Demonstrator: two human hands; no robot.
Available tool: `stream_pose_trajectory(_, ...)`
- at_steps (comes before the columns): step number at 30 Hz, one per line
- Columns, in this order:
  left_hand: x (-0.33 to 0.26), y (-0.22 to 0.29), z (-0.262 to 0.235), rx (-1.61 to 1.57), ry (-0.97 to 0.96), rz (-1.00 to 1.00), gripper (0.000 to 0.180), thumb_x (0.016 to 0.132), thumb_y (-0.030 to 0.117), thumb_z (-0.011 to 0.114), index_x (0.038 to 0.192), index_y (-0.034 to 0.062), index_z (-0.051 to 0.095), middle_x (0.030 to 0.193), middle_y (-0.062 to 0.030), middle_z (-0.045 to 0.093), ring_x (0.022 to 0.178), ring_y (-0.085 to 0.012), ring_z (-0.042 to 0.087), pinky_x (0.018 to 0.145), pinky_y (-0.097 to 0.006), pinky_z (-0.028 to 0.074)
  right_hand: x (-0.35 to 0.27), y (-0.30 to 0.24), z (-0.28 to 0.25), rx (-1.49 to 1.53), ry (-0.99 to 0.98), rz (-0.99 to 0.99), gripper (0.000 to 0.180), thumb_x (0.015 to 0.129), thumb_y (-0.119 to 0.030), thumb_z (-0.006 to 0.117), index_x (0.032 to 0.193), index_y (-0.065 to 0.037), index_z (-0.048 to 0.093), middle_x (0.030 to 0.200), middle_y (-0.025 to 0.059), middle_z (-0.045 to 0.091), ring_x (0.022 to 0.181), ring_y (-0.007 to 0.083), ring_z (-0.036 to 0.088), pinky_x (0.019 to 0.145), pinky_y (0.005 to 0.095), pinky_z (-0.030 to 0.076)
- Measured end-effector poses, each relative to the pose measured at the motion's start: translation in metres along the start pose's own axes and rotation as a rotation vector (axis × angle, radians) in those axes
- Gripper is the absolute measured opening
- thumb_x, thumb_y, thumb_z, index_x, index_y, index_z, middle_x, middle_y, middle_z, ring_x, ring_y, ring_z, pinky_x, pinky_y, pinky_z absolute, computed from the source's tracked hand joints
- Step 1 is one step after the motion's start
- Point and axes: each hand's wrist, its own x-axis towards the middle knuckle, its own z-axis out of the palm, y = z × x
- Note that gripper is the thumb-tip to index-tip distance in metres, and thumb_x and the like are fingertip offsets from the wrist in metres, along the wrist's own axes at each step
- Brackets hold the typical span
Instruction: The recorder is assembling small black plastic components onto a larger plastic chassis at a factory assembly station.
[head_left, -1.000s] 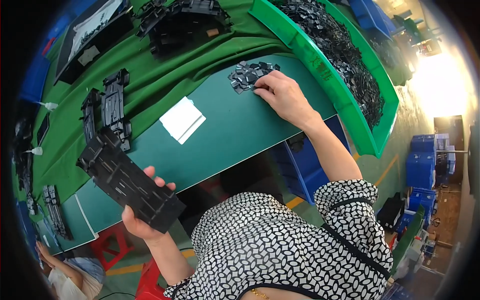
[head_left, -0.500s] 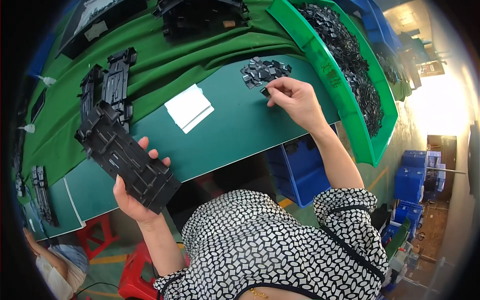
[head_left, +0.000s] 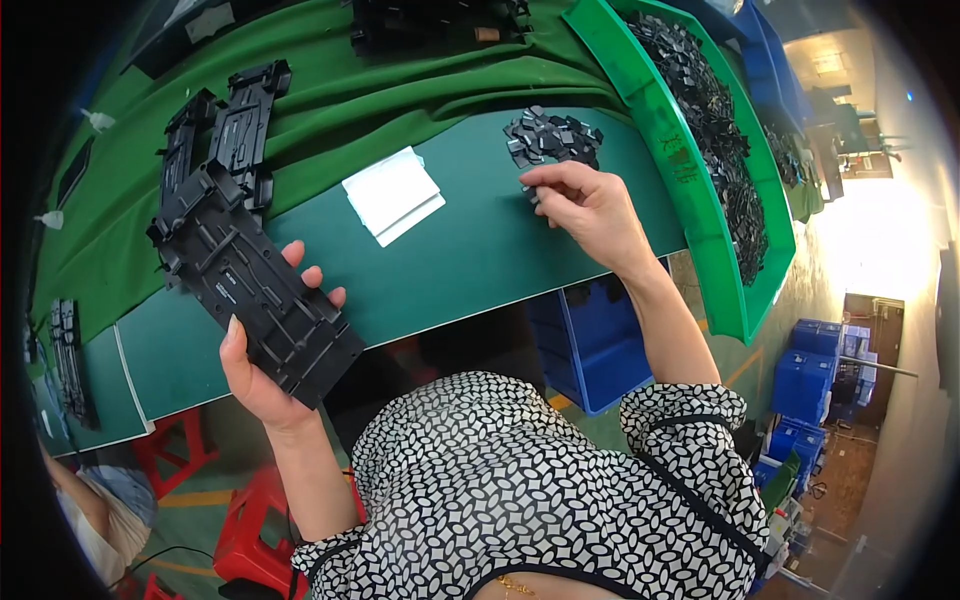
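Observation:
My left hand (head_left: pixel 255 378) is closed round a long black moulded plastic tray (head_left: pixel 262 300), thumb on the near side and fingertips on the far edge. It is tilted, its ribbed, compartmented face up. My right hand (head_left: pixel 603 220) pinches a small flat black piece (head_left: pixel 531 195) between thumb and fingertips; the fingers hide part of it. Just beyond it, a loose pile of small black pieces (head_left: pixel 552 138) lies on the dark green tabletop (head_left: pixel 470 235). Between my hands lies a small white stack of sheets (head_left: pixel 393 197).
A green bin (head_left: pixel 690 215) full of small black pieces stands at the right. Two similar black trays (head_left: pixel 238 135) lie on the green cloth (head_left: pixel 400 90) at the far left. Below the table is a blue crate (head_left: pixel 600 350). Red stools (head_left: pixel 250 530) and another person's arm (head_left: pixel 85 500) are lower left.
The whole view has shifted slightly. My right hand's fingers have curled further round the small black piece, which shows less. My left hand still holds the tray at nearly the same tilt.

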Motion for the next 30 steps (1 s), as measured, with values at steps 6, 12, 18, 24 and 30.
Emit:
stream_pose_trajectory(6, 0.0, 0.002, 0.0, 0.003, 0.003, -0.001, 0.061, 0.089, 0.034, 0.037, 0.137, -0.0034, 0.027, 0.136, -0.0267, 0.035, 0.114, -0.0322, 0.05, 0.094, -0.052, 0.043, 0.0, 0.0, 0.008, 0.213, -0.061, 0.018, 0.016, 0.084, 0.0, 0.057, 0.098, 0.005, 0.063, 0.085, 0.006, 0.062, 0.071, 0.0105, 0.061, 0.063, 0.0215, 0.05)
stream_pose_trajectory(12, 0.0, -0.001, 0.001, -0.013, 0.006, 0.013, 0.063, 0.088, 0.034, 0.037, 0.135, -0.0061, 0.028, 0.136, -0.0261, 0.036, 0.115, -0.032, 0.049, 0.095, -0.05, 0.042, -0.004, -0.011, 0.022, 0.194, -0.079, -0.032, 0.013, 0.085, 0.001, 0.055, 0.095, 0.007, 0.062, 0.095, 0.0101, 0.059, 0.079, 0.0151, 0.065, 0.07, 0.024, 0.053)
stream_pose_trajectory(18, -0.003, 0.002, -0.001, -0.019, -0.005, 0.012, 0.062, 0.088, 0.034, 0.036, 0.135, -0.0062, 0.028, 0.136, -0.0262, 0.036, 0.115, -0.0321, 0.05, 0.095, -0.05, 0.042, 0.003, -0.014, 0.024, -0.195, 0.001, -0.146, 0.014, 0.081, -0.005, 0.061, 0.092, 0.003, 0.063, 0.082, 0.0119, 0.06, 0.07, 0.019, 0.062, 0.062, 0.0286, 0.05)
stream_pose_trajectory(24, 0.0, 0.0, -0.002, -0.047, -0.014, 0.001, 0.061, 0.089, 0.034, 0.036, 0.135, -0.0061, 0.029, 0.135, -0.0262, 0.036, 0.114, -0.0318, 0.05, 0.095, -0.05, 0.042, 0.002, -0.023, 0.041, -0.452, 0.006, -0.248, 0.018, 0.077, -0.012, 0.066, 0.082, 0.002, 0.057, 0.078, 0.0158, 0.059, 0.066, 0.0298, 0.059, 0.061, 0.0377, 0.049)
stream_pose_trajectory(30, 0.0, 0.0, 0.0, -0.031, -0.024, 0.009, 0.06, 0.089, 0.033, 0.036, 0.135, -0.0052, 0.029, 0.135, -0.0258, 0.036, 0.114, -0.0316, 0.05, 0.095, -0.05, 0.042, 0.0, -0.021, 0.041, -0.613, -0.013, -0.334, 0.017, 0.078, -0.011, 0.063, 0.086, 0.003, 0.055, 0.082, 0.0188, 0.059, 0.07, 0.0354, 0.059, 0.063, 0.042, 0.049)
